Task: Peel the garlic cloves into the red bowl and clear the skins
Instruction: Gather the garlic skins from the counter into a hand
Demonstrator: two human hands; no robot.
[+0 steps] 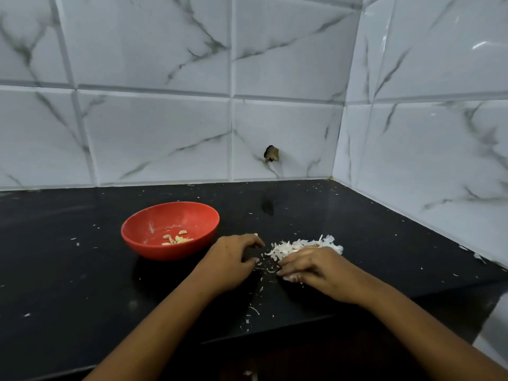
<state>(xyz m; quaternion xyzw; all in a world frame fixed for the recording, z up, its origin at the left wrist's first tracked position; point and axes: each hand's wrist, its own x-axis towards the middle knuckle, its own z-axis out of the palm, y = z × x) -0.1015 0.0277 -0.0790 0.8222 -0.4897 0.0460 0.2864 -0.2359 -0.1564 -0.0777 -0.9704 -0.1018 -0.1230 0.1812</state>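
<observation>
The black countertop (68,270) runs into a corner where 2 marble-tiled walls meet, the far wall (154,133) and the right wall (426,147). This closes off the far and right sides. To the left the counter stays open out to the frame edge, and its near edge crosses under the forearms.

The red bowl (165,251) stands upright left of centre, well away from both walls and just left of the left hand (233,259), without touching it. A few peeled garlic cloves (177,239) lie on its floor. The heap of skins (302,244) sits right of centre, between the bowl and the right wall, with bare counter beyond it. Loose flakes (254,310) trail from the hands toward the near edge, and more specks dot the counter.

The near part of the heap is hidden under the right hand (316,266). A dark, ragged hole (271,154) shows low in the far wall; what is inside it cannot be made out. At the lower right a pale surface is cut off by the frame.

Both forearms reach in from the near side and converge. The right hand lies palm down with its fingers stretched left, and its fingertips (288,276) press on skins at the heap's near edge, grasping nothing. The left hand is arched, fingers curled down to the counter just left of the heap. Whether it pinches a scrap cannot be told, though it seems to hold nothing.
</observation>
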